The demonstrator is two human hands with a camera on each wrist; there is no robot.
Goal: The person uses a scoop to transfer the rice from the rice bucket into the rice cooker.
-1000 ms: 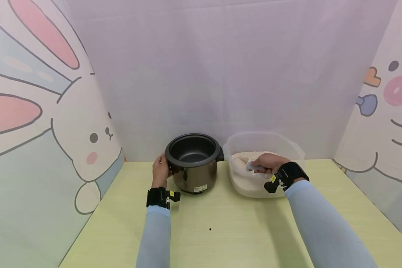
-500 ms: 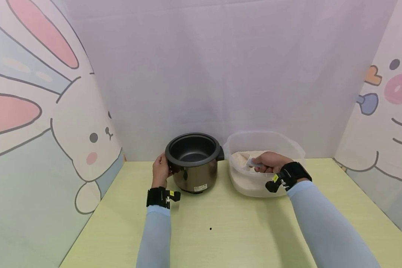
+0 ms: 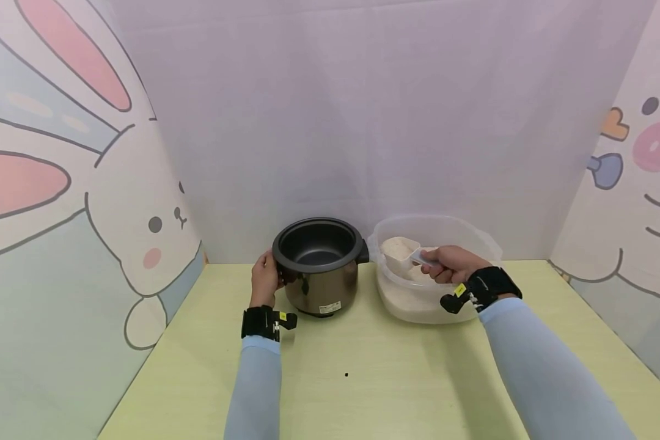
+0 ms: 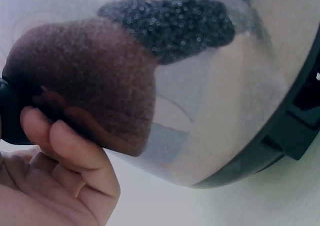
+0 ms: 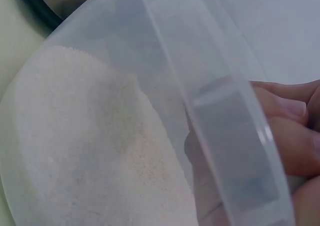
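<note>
Yellowish tabletop [image 3: 330,406], plain backdrop [image 3: 330,122]. Left hand [image 3: 263,282] grips the pot [image 3: 324,287] at its left side, apparently for steadiness; right hand [image 3: 452,263] grasps a loaded scoop [image 3: 402,263], upright within the mouth of the adjacent tub [image 3: 434,228], presumably against spillage.

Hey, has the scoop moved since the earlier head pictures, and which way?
Yes, upward in the head view: judged against the clear tub, the scoop has risen out of the grains, its filled bowl now showing.
</note>
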